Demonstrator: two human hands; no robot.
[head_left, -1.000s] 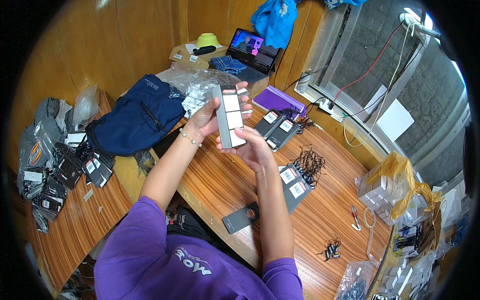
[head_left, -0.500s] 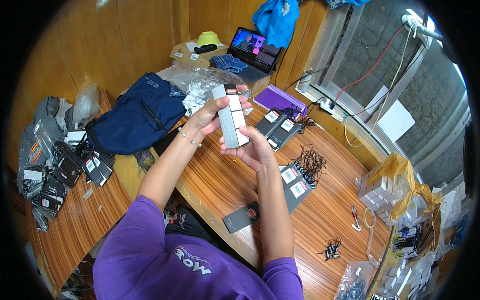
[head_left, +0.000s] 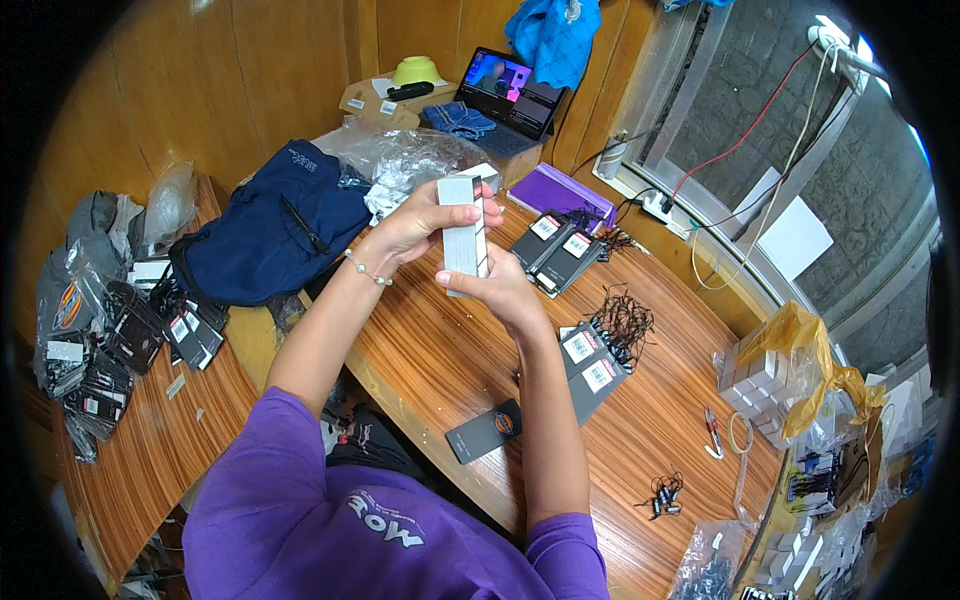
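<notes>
My left hand (head_left: 415,228) and my right hand (head_left: 508,295) together grip a thick, upright stack of card hang tags (head_left: 460,235) over the table. The left thumb presses the upper part, and the right thumb lies across the lower edge. Pale layered card edges face me; only a narrow strip of the printed front shows. At the top, a white piece sticks out behind the left fingers. Below my right forearm lies a single black tag (head_left: 484,431). To its right rest dark tags with barcode stickers (head_left: 592,365) and black strings (head_left: 624,330).
More stickered black tags (head_left: 557,250) lie farther back beside a purple folder (head_left: 560,198). A navy backpack (head_left: 270,225) sits left, near piled tags (head_left: 190,330). Right are red-handled pliers (head_left: 713,435), small black string clips (head_left: 664,495) and stacked white boxes (head_left: 752,385). A laptop (head_left: 510,90) stands behind.
The stack has turned between my hands, so its layered edges now face me and the printed front is mostly turned away. My right thumb has moved from the front to the lower edge.
</notes>
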